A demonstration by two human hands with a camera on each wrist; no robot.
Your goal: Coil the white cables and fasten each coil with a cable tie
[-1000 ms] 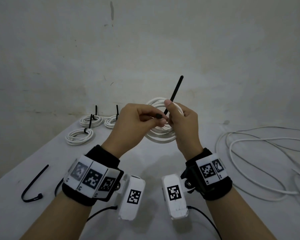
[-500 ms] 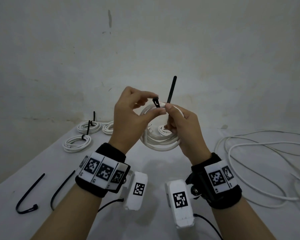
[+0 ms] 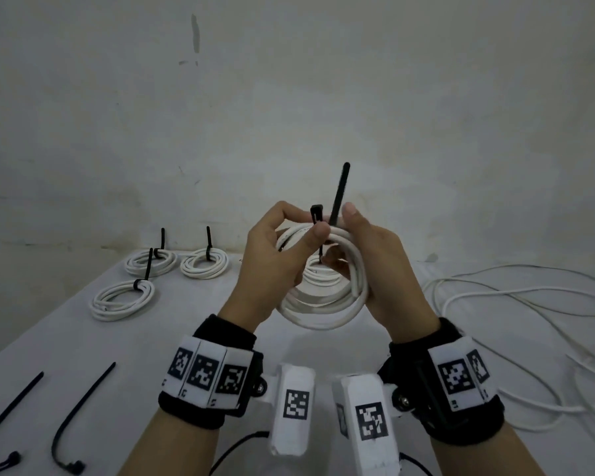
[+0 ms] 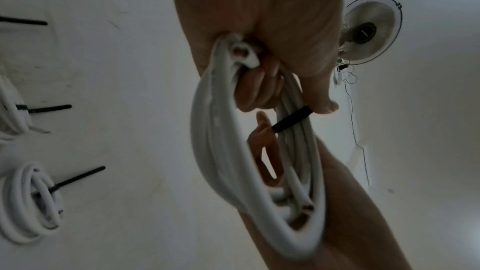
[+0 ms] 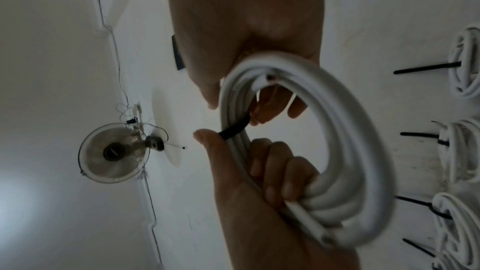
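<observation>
- Nearest the person, two loose black cable ties [image 3: 79,413] lie on the white table [image 3: 66,345] at the lower left, side by side, each with its head end toward the near edge.
- Both forearms wear black wrist straps carrying white marker blocks [image 3: 207,372].
- The left hand [image 3: 275,266] is raised above the table, its fingers curled through the held white coil [image 3: 327,304]; the thumb and forefinger pinch the head end of a black cable tie [image 3: 337,197] at the top of the coil.
- The right hand [image 3: 378,262] grips the same coil from the right, fingers curled round its strands, with the thumb pressed against the tie's upright tail, which stands clear above both hands.
- In the left wrist view the tie's strap [image 4: 292,120] crosses the coil's strands [image 4: 207,130] just below the thumb; the right wrist view shows the same strap [image 5: 235,127] between the two thumbs.
- To the right, a loose white cable [image 3: 516,304] sprawls uncoiled over the table.
- Farther back on the left, three finished coils [image 3: 203,262] rest on the table, each bound by a black tie with its tail sticking up.
- Behind the table stands a plain pale wall [image 3: 289,97].
- A fan [image 4: 369,30] shows in both wrist views.
</observation>
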